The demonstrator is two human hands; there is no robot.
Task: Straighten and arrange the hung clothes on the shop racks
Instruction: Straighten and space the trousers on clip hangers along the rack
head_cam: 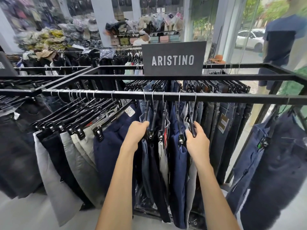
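A black metal rack rail (pixel 106 93) runs across the view with trousers hung on black clip hangers. My left hand (pixel 137 132) grips the left end of a small group of hangers with navy and grey trousers (pixel 176 156). My right hand (pixel 197 140) is closed on the black clip hanger (pixel 192 125) at the right end of that group. To the left, grey, white and navy trousers (pixel 109 146) hang at a slant, bunched together. Dark jeans (pixel 221 123) hang straight to the right of my hands.
A black "ARISTINO" sign (pixel 173 58) stands on the rack's upper frame. More racks and piled clothes fill the back of the shop. A person in a dark shirt (pixel 280 40) stands at the right by the glass front. Another rack's dark jeans (pixel 272 163) hang close at right.
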